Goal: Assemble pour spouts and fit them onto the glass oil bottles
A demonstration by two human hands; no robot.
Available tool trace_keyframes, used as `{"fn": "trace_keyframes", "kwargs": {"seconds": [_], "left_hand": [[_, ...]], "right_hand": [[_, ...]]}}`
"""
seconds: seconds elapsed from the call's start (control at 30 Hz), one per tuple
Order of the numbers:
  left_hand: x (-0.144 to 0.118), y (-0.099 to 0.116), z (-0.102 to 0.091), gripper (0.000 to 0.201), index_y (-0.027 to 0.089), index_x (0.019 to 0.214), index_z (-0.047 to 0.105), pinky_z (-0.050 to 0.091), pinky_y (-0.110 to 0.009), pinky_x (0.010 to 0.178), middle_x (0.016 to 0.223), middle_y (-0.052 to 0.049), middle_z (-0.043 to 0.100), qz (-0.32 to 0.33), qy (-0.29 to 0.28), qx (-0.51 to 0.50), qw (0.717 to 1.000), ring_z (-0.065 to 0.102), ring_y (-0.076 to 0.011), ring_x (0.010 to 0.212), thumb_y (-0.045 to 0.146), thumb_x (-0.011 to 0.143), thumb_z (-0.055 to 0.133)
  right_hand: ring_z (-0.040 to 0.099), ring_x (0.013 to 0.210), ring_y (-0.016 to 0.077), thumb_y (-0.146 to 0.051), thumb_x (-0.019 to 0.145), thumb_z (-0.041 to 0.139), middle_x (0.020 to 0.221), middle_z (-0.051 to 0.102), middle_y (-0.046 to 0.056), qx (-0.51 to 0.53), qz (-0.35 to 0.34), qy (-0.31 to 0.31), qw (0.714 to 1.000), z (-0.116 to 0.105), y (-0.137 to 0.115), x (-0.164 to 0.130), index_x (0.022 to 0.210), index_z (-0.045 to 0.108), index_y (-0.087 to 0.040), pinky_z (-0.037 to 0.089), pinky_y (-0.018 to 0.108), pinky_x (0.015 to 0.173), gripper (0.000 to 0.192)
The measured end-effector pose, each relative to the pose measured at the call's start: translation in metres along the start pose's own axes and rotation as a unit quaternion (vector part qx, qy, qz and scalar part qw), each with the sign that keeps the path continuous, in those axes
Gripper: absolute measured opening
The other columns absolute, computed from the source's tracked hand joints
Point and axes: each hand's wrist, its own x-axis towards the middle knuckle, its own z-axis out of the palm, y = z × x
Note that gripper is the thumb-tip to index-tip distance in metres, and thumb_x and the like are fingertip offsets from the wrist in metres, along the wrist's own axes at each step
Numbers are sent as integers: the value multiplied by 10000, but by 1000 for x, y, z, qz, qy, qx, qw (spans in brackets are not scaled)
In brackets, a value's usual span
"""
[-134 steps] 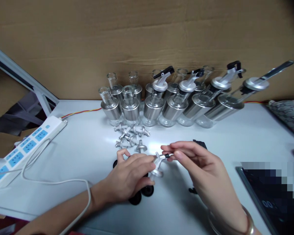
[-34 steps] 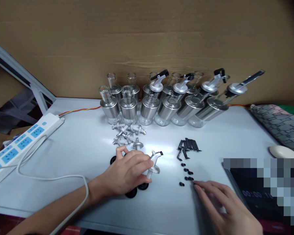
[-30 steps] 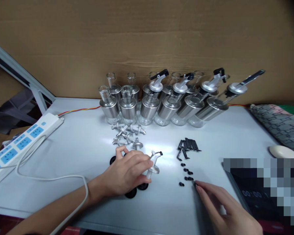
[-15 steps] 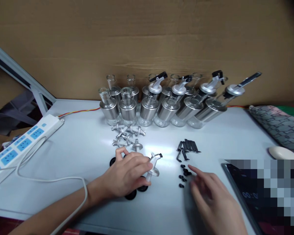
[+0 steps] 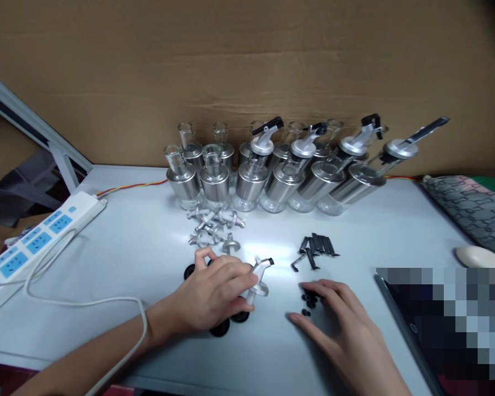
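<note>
Between the thumb and fingers of my left hand [image 5: 214,291] is a silver pourer spout [image 5: 260,280] with a black tip, held upright just above the table. Black round rings [image 5: 220,326] lie partly hidden beneath that hand. My right hand [image 5: 346,324] is open, thumb and forefinger apart, around a cluster of small black plugs [image 5: 309,300]. Some plugs are covered by its fingers. Black levers [image 5: 322,245] lie just behind the plugs. A pile of silver spouts [image 5: 216,228] rests beyond my left hand.
Glass bottles with steel sleeves [image 5: 251,184] stand in two rows at the back, several topped with pourers. A power strip [image 5: 41,242] and white cable [image 5: 86,301] lie left. On the right are a tablet-like device [image 5: 408,324], a white mouse-shaped object [image 5: 480,257] and a patterned cloth [image 5: 470,206].
My right hand has moved left over the plugs, its thumb and forefinger spreading around them. One black lever has shifted slightly left. My left hand keeps its hold on the spout.
</note>
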Motion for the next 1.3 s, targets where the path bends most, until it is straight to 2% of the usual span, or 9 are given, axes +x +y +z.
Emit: {"fn": "trace_keyframes", "kwargs": {"seconds": [0.2,0.37,0.47,0.57,0.7,0.83,1.03,1.3], "left_hand": [[1,0,1,222,164,1063,434,271,-320,767,874,-16,667,1,5,8,1000,605,-127,837,331,1020,296],[2,0,0,225,166,1064,430,267,-317,773,877,-13,667,1,-2,11,1000,601,-125,832,331,1023,282],[1,0,0,217,168,1078,420,258,-318,776,883,-15,659,-1,-5,6,1000,599,-131,841,325,1023,280],[0,0,0,213,170,1099,413,252,-320,778,897,-22,649,1,-11,-2,1000,595,-142,848,321,1020,286],[0,0,0,207,171,1100,412,252,-320,778,893,-22,647,0,-11,-4,1000,592,-143,843,317,1019,289],[2,1,-1,208,167,1083,416,255,-318,766,881,-18,652,0,-11,-1,1000,596,-135,834,311,1022,279],[2,1,0,216,174,1066,424,267,-317,760,869,-12,666,-6,-1,9,1000,604,-127,825,322,1024,273],[0,0,1,206,161,1066,431,257,-318,766,877,-15,650,-1,-2,5,1000,595,-133,835,313,1019,300]], "right_hand": [[651,658,136,-478,902,472,907,627,49,18,-13,-22,1000,-3,-1,1,948,635,-212,520,235,579,316],[627,621,116,-496,923,414,930,618,48,49,64,-34,996,1,-7,-1,911,649,-219,515,233,603,364],[649,677,136,-497,928,397,955,616,65,49,80,-50,994,1,-9,-2,921,655,-219,518,249,624,380],[676,734,158,-446,933,420,937,631,72,49,58,-60,995,1,-5,0,910,665,-222,524,238,607,332],[684,715,155,-363,903,502,900,656,61,47,18,-77,996,-1,5,5,908,683,-228,531,214,581,226],[659,636,142,-445,896,486,892,655,60,41,45,-63,996,-6,8,7,885,692,-224,528,229,565,302],[601,557,132,-577,853,481,855,639,53,60,79,-64,993,-11,8,-1,996,675,-209,513,247,530,439],[599,544,127,-550,875,463,815,642,44,73,95,-40,992,-4,8,5,897,682,-216,506,247,531,401]]}}
